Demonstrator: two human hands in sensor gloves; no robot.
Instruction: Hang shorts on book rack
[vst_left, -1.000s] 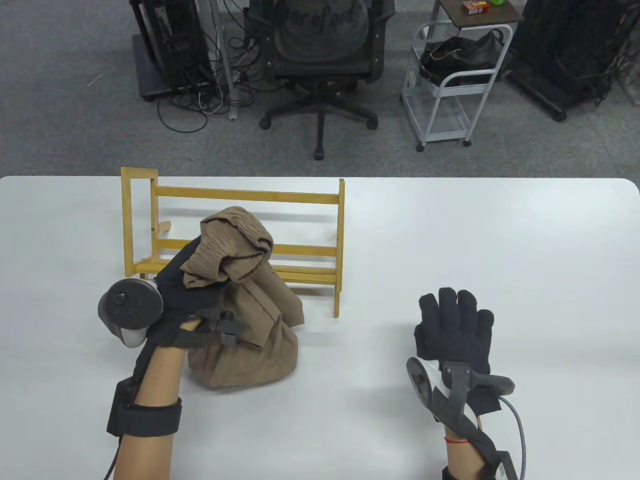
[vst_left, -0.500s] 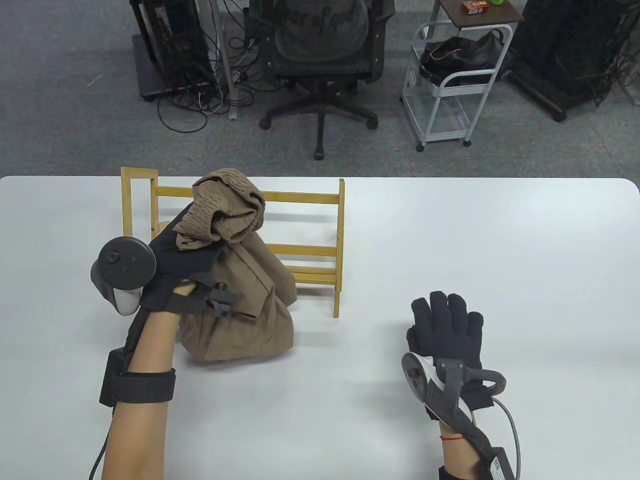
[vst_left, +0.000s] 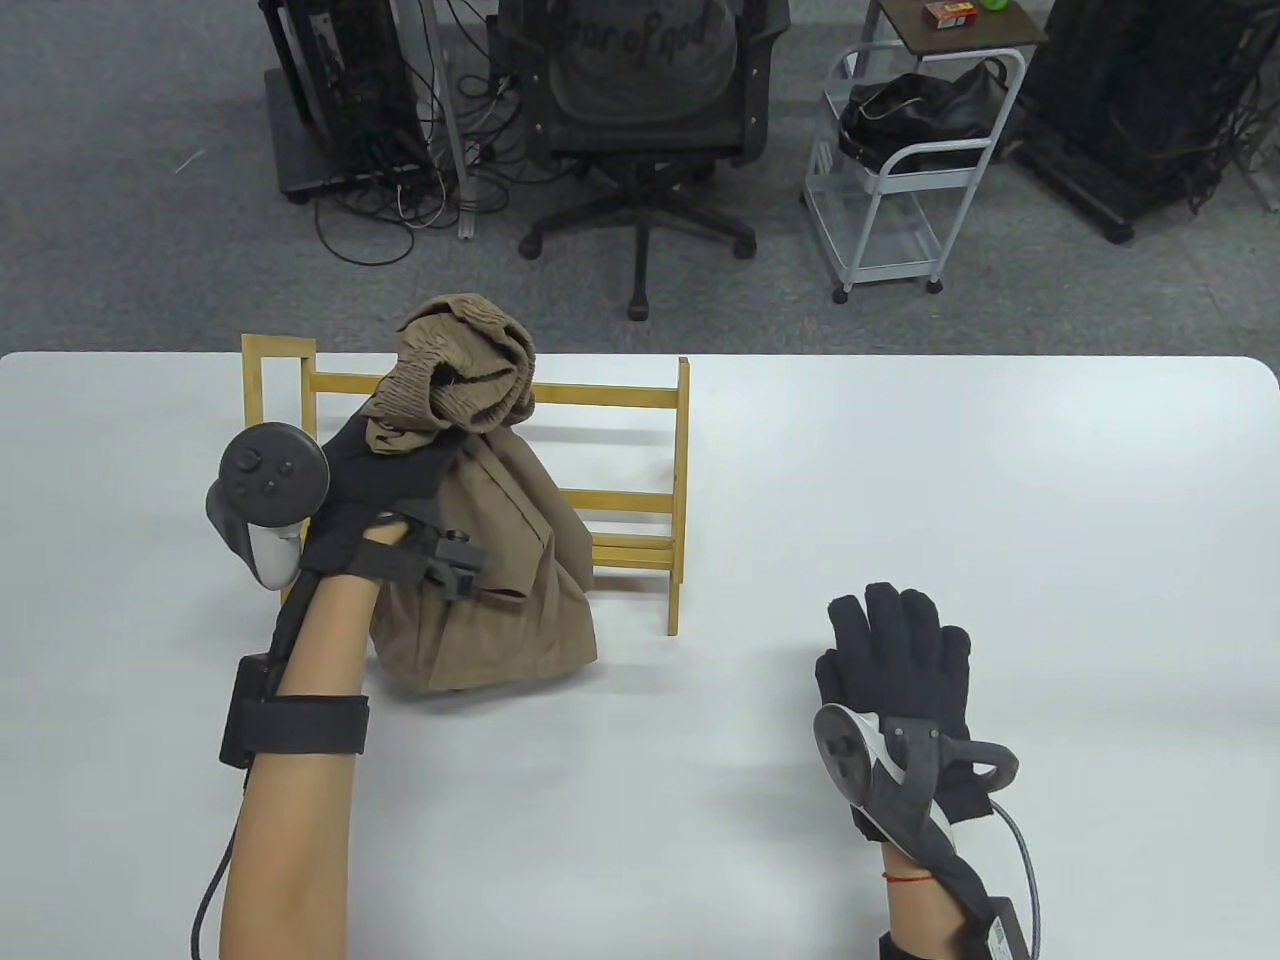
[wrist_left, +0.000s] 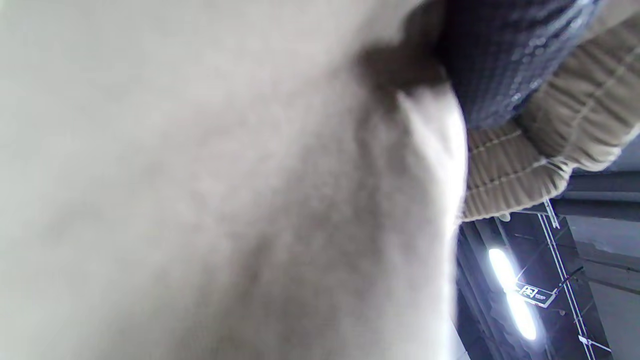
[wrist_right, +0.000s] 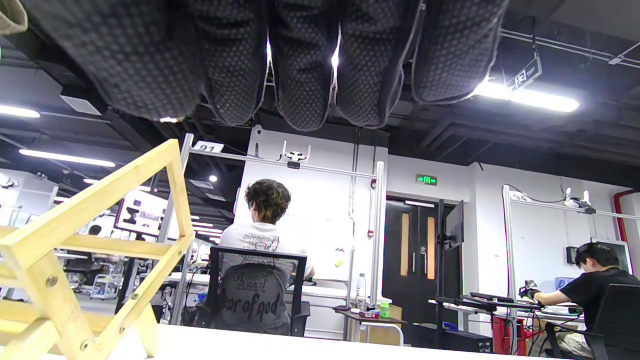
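My left hand (vst_left: 385, 470) grips the tan shorts (vst_left: 490, 560) by the ribbed waistband (vst_left: 460, 375) and holds them lifted in front of the wooden book rack (vst_left: 600, 400); the bunched waistband is level with the rack's top rail, and the legs hang down to the table. In the left wrist view the shorts' fabric (wrist_left: 225, 200) fills most of the frame, with the waistband (wrist_left: 525, 165) at upper right. My right hand (vst_left: 895, 655) rests flat and empty on the table, right of the rack; its fingers (wrist_right: 300, 60) show at the top of the right wrist view, with the rack's end frame (wrist_right: 90, 250) at left.
The white table (vst_left: 1000, 480) extends to the right of the rack. Beyond its far edge stand an office chair (vst_left: 640, 120), a white cart (vst_left: 900, 190) and cable racks on the floor.
My left hand has lifted the shorts up and away from me, bringing the waistband from mid-rack height to the top rail. The right hand has stayed resting on the table.
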